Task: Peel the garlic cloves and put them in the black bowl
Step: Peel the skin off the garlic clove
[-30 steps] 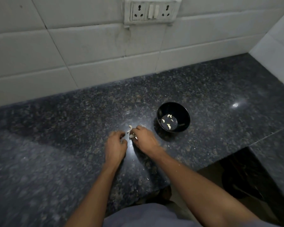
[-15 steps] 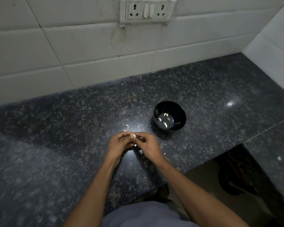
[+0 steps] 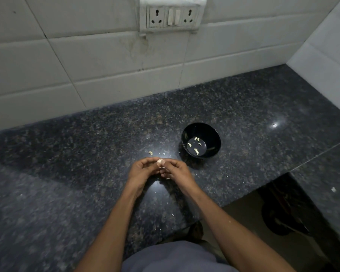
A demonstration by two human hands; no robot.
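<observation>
Head view: the left hand (image 3: 140, 170) and right hand (image 3: 174, 170) both pinch one small pale garlic clove (image 3: 159, 162) above the dark speckled granite table (image 3: 86, 154), near the round black bowl (image 3: 214, 134). The slippery clove could squirt from either grip and miss the bowl.

1. A dark speckled stone desk (image 3: 86, 154) meets a white tiled wall (image 3: 47, 55).
2. A white socket panel (image 3: 172, 15) with two switches is mounted on that wall.
</observation>
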